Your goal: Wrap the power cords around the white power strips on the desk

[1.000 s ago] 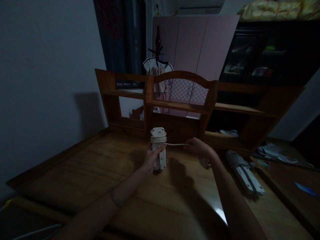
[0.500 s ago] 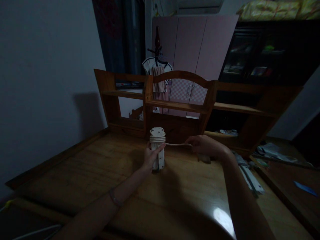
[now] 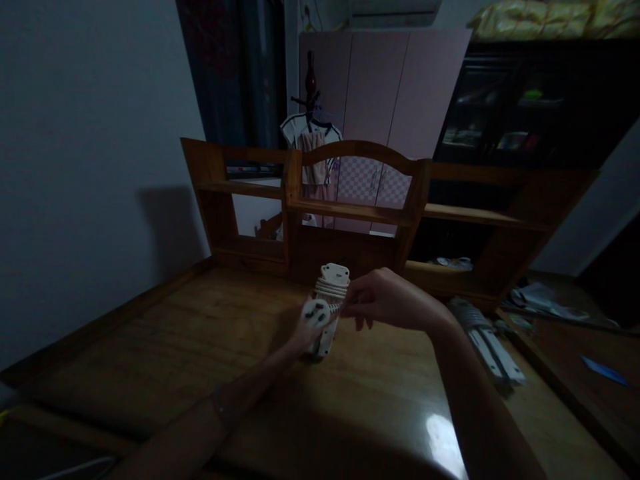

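A white power strip stands tilted on end on the wooden desk, with its cord coiled round its upper part. My left hand grips the strip's lower part from behind. My right hand is closed on the cord right beside the coils. The white plug hangs in front of the strip, near my left fingers.
A second white power strip with a wound cord lies on the desk at the right. A wooden shelf unit stands along the desk's back edge. Papers and small items lie at the far right. A wall is at the left.
My right hand has come in from the right to the strip, bringing the stretched cord up against the coils. The plug now shows in front. The strip leans more to the right.
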Tool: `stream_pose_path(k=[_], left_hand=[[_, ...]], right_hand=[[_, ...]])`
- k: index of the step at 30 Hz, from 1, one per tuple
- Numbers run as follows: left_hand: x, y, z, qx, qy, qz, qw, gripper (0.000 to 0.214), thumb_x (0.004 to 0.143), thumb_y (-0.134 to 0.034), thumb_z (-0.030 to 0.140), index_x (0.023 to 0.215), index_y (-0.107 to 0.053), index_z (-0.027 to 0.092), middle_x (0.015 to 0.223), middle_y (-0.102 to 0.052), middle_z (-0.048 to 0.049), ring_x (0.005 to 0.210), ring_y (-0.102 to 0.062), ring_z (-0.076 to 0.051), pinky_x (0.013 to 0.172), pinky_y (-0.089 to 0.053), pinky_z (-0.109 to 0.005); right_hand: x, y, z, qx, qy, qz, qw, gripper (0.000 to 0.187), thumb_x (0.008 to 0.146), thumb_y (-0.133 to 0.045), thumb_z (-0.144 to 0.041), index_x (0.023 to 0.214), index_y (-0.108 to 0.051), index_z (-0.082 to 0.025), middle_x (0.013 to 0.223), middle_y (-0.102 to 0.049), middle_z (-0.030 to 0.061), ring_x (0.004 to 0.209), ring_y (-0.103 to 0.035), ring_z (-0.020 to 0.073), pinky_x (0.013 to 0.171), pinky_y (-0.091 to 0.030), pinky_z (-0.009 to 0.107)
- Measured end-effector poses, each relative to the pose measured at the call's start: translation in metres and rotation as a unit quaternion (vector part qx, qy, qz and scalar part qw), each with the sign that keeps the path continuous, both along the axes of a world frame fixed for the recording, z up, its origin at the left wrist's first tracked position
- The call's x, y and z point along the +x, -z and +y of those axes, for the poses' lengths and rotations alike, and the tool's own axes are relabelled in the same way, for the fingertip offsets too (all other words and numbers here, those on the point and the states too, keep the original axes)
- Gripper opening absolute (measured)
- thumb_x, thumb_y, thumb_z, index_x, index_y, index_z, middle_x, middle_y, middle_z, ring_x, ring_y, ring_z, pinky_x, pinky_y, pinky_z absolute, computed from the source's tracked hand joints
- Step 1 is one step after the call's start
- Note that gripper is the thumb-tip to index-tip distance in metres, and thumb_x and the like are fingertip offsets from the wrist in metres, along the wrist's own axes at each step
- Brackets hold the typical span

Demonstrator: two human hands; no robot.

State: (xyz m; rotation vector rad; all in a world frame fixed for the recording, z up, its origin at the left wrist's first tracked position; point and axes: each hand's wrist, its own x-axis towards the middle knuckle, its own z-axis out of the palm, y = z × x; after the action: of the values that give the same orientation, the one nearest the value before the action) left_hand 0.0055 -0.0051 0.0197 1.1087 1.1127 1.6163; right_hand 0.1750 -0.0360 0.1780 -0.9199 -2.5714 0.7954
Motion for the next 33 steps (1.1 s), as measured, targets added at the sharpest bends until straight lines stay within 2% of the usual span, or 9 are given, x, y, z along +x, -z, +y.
stream_pose_path(k=[3,6,10,14,17,19,22,26,33], left_hand=[[0.004,0.008,-0.003,-0.009,0.04,0.062,0.997,0.032,0.051,-0.082,0.031,0.076,-0.066,0.019,0.06,-0.063,-0.0009,0.069,-0.064,-0.024,0.058,-0.047,-0.026],[0.008,0.01,-0.007,0.044,0.09,0.246,0.964,0.025,0.061,-0.076,0.039,0.07,-0.067,0.018,0.062,-0.064,-0.0028,0.069,-0.063,-0.024,0.056,-0.045,-0.026],[0.015,0.0,-0.024,0.112,0.126,0.432,0.886,0.034,0.068,-0.069,0.05,0.077,-0.067,0.017,0.074,-0.067,-0.0052,0.07,-0.063,-0.024,0.061,-0.045,-0.03],[0.024,-0.013,-0.045,0.189,0.189,0.564,0.782,0.034,0.074,-0.065,0.043,0.097,-0.062,0.019,0.09,-0.068,-0.0057,0.079,-0.064,-0.024,0.069,-0.046,-0.03],[0.028,-0.016,-0.053,0.221,0.222,0.637,0.705,0.037,0.075,-0.064,0.043,0.103,-0.056,0.02,0.098,-0.067,-0.0053,0.084,-0.064,-0.025,0.069,-0.046,-0.03],[0.028,-0.014,-0.053,0.231,0.233,0.657,0.679,0.039,0.077,-0.063,0.045,0.107,-0.054,0.022,0.103,-0.066,-0.0043,0.087,-0.064,-0.024,0.069,-0.046,-0.029],[0.024,-0.009,-0.049,0.241,0.22,0.662,0.675,0.044,0.078,-0.061,0.048,0.109,-0.051,0.019,0.105,-0.065,-0.0064,0.088,-0.064,-0.023,0.069,-0.045,-0.028],[0.019,-0.004,-0.045,0.226,0.172,0.66,0.696,0.052,0.077,-0.057,0.058,0.104,-0.05,0.014,0.097,-0.066,-0.0105,0.08,-0.065,-0.025,0.066,-0.043,-0.03],[0.026,-0.004,-0.049,0.188,0.122,0.665,0.712,0.041,0.077,-0.06,0.043,0.106,-0.047,0.016,0.088,-0.066,-0.0092,0.078,-0.064,-0.026,0.067,-0.042,-0.031]], right_hand=[[-0.011,0.0,-0.008,0.086,0.012,-0.006,0.996,0.019,0.083,-0.063,-0.033,0.079,-0.069,-0.016,0.054,-0.059,-0.0023,0.049,-0.051,0.0072,0.049,-0.031,0.018],[-0.019,0.001,-0.014,0.143,0.008,-0.018,0.99,0.018,0.081,-0.065,-0.034,0.078,-0.07,-0.016,0.061,-0.06,-0.0013,0.054,-0.049,0.007,0.05,-0.027,0.019],[-0.022,0.007,-0.009,0.147,0.009,-0.066,0.987,0.015,0.078,-0.064,-0.033,0.077,-0.07,-0.019,0.068,-0.063,-0.0004,0.06,-0.052,0.0089,0.051,-0.027,0.02],[-0.016,0.021,0.008,0.158,0.044,-0.143,0.976,0.009,0.067,-0.066,-0.027,0.069,-0.069,-0.018,0.065,-0.063,0.0004,0.061,-0.056,0.0115,0.052,-0.029,0.022],[-0.01,0.032,0.023,0.091,0.069,-0.207,0.972,0.013,0.065,-0.065,-0.029,0.062,-0.067,-0.017,0.058,-0.061,0.0007,0.053,-0.054,0.0111,0.049,-0.029,0.022],[-0.005,0.038,0.033,0.021,0.059,-0.218,0.974,0.018,0.067,-0.062,-0.031,0.06,-0.066,-0.015,0.054,-0.06,0.0004,0.048,-0.051,0.0098,0.047,-0.029,0.021],[0.002,0.043,0.046,-0.035,0.06,-0.19,0.979,0.021,0.069,-0.058,-0.031,0.058,-0.065,-0.014,0.05,-0.057,0.0,0.043,-0.047,0.0086,0.044,-0.029,0.021],[0.011,0.044,0.056,-0.09,0.066,-0.139,0.984,0.023,0.071,-0.057,-0.031,0.06,-0.065,-0.013,0.05,-0.057,0.0008,0.044,-0.046,0.0089,0.042,-0.03,0.02],[0.02,0.055,0.068,-0.118,0.058,-0.169,0.977,0.031,0.075,-0.054,-0.035,0.058,-0.065,-0.012,0.053,-0.06,0.0038,0.046,-0.049,0.0104,0.045,-0.033,0.022]])
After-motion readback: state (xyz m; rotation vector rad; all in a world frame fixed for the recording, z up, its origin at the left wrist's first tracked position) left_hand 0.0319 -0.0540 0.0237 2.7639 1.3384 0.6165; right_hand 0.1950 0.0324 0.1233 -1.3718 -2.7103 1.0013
